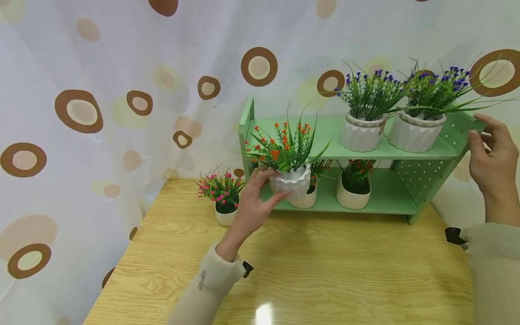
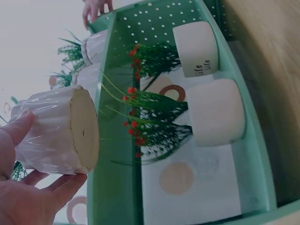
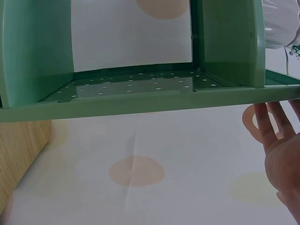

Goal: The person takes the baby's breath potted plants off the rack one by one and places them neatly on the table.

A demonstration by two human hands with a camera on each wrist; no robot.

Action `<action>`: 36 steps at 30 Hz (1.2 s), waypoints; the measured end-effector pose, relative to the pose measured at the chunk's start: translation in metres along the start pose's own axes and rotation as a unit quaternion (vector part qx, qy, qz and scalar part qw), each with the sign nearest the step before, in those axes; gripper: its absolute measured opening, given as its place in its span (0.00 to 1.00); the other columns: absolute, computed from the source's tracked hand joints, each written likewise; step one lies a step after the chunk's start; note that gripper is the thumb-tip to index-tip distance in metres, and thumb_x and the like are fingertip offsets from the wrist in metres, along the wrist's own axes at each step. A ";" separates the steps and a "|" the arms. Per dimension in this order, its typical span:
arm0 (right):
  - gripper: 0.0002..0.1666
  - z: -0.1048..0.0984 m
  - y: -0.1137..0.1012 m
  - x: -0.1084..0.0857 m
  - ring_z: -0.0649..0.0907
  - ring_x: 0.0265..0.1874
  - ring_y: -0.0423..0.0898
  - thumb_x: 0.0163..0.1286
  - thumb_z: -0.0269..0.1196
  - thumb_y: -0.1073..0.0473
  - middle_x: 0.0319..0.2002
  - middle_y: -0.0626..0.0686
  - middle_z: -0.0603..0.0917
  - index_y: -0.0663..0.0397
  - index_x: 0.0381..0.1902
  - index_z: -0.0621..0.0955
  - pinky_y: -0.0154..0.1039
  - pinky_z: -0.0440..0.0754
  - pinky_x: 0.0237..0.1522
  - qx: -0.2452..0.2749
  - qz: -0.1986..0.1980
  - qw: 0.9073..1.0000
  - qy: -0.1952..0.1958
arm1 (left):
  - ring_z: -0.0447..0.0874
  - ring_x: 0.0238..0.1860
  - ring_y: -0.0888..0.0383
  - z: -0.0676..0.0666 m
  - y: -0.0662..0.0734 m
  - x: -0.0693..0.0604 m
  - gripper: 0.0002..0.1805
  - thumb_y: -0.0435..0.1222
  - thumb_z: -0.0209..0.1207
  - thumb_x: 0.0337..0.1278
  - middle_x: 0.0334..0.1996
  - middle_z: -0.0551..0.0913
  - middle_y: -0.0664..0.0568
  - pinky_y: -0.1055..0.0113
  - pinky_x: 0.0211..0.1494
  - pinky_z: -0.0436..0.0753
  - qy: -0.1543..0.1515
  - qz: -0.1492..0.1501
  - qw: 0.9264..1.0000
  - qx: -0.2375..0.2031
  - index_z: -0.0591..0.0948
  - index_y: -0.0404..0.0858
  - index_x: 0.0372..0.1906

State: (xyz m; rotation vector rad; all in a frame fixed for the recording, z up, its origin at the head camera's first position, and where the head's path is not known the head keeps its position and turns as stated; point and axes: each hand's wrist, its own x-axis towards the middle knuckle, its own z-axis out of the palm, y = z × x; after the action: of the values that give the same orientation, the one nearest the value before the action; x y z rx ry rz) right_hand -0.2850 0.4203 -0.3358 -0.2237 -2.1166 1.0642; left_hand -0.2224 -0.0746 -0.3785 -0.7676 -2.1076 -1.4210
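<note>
My left hand grips a white ribbed pot with orange flowers, thumb on one side and fingers on the other. It holds the pot in front of the left part of a green two-tier shelf, and the left wrist view shows the pot's flat underside. At the shelf's right end, my right hand holds the upper corner of the side panel between thumb and fingers. Two white ribbed pots with purple flowers, one left and one right, stand on the top tier.
On the lower tier stand two cream pots with red flowers, one in plain sight and another partly hidden. A small pot with pink flowers sits left of the shelf on the wooden table. A patterned curtain hangs behind.
</note>
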 end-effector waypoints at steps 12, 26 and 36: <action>0.25 0.003 -0.001 0.001 0.74 0.65 0.29 0.84 0.49 0.49 0.57 0.22 0.71 0.18 0.74 0.69 0.29 0.69 0.72 -0.008 0.004 1.000 -0.005 | 0.79 0.63 0.40 -0.034 -0.033 -0.045 0.23 0.30 0.72 0.58 0.57 0.79 0.39 0.45 0.70 0.79 0.037 -0.065 0.997 0.010 0.79 0.35 0.58; 0.25 -0.003 -0.001 -0.002 0.74 0.64 0.28 0.84 0.49 0.48 0.58 0.22 0.71 0.19 0.74 0.69 0.28 0.69 0.71 -0.010 0.003 1.000 0.003 | 0.78 0.62 0.45 -0.090 -0.063 -0.075 0.25 0.26 0.72 0.57 0.55 0.78 0.44 0.44 0.71 0.77 0.111 -0.092 0.988 0.061 0.77 0.31 0.59; 0.25 0.001 0.001 -0.001 0.74 0.63 0.29 0.85 0.49 0.49 0.55 0.22 0.70 0.19 0.74 0.70 0.28 0.70 0.71 -0.003 0.002 1.000 0.005 | 0.71 0.67 0.72 -0.132 -0.087 -0.079 0.24 0.24 0.69 0.59 0.58 0.76 0.43 0.69 0.73 0.75 0.163 -0.103 0.979 0.070 0.76 0.28 0.59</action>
State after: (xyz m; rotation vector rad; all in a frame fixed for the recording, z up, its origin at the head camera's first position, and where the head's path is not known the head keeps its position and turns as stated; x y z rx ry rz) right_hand -0.2854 0.4199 -0.3369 -0.2367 -2.1120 1.0573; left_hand -0.2141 -0.2391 -0.4432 -0.2461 -2.0427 -1.3755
